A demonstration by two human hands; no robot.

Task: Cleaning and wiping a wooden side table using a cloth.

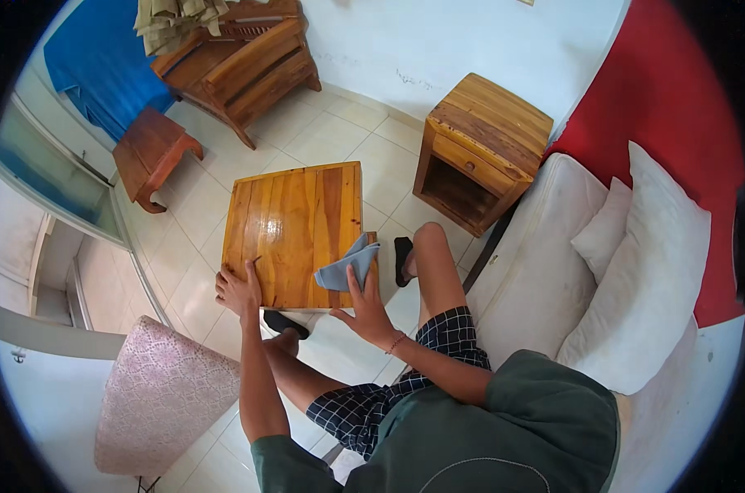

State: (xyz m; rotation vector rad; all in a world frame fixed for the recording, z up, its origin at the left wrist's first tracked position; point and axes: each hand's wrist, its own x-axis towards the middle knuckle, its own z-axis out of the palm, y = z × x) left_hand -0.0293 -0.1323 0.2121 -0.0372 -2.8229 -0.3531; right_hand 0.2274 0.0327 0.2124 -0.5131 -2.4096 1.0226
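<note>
A square wooden table with a glossy plank top stands before me. My left hand holds its near left corner, the thumb on top and the fingers over the side edge. At the near right part of the top lies a folded grey-blue cloth. My right hand has its fingers on this cloth, and the thumb sticks out apart from it near the front edge. The undersides of the right fingers are hidden. A small dark mark or fragment shows on the wood beside my left thumb.
To the right are a bed mattress with white pillows and a wooden nightstand. A low wooden stool and a wooden bench stand beyond the table. A cloth-covered ironing board is at my left.
</note>
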